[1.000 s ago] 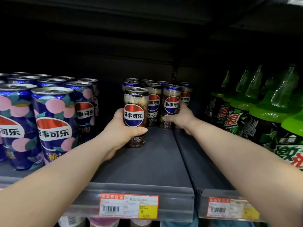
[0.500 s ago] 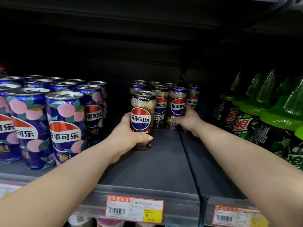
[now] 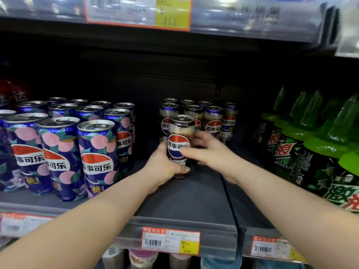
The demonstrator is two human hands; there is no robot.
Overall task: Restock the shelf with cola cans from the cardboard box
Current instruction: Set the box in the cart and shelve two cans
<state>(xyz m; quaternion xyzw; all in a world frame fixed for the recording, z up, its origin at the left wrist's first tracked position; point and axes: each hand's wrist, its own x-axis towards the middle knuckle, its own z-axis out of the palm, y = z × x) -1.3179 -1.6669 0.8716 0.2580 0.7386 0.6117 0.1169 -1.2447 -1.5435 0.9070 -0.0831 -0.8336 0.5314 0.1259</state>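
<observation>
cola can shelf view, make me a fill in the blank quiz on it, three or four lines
1. The left hand and the right hand both hold one cola can, which stands ___.
2. The peach-print cans stand to the ___ of that can.
3. The bottles on the right are ___ in colour.
4. The price tag below that can has a ___ corner.

Missing words: upright; left; green; yellow

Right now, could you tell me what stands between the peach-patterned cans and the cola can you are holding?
Nothing: in the head view, only bare dark shelf separates the peach-patterned cans from the cola can in the left hand.
</observation>
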